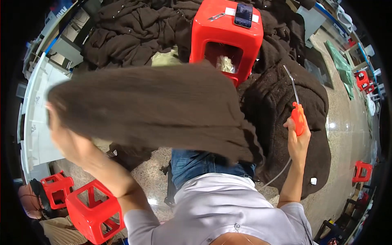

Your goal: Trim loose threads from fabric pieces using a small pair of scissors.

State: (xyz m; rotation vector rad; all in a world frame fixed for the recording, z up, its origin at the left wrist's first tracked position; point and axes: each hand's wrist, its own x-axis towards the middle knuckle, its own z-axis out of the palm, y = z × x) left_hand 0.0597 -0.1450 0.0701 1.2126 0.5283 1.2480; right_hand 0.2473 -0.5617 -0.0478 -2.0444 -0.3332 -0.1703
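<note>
A dark brown knitted garment piece [159, 110] stretches across in front of me, smeared by motion. Its left end is in my left hand [71, 141], whose fingers are mostly behind the fabric; its right end drapes over my lap. On the right, my right hand [300, 141] is wrapped round an orange air blow gun [298, 116]. The gun's thin, bent metal nozzle [294, 83] points up and away from me. From its handle a pale hose [279, 173] runs down toward my lap.
Ahead stands a red plastic stool [198, 34] bearing a phone [243, 16] and small thread snips [216, 17]. Brown fabric heaps [134, 36] surround it, one pile [314, 159] beside my right arm. More red stools [87, 216] and a seated person's leg [61, 232] are at lower left.
</note>
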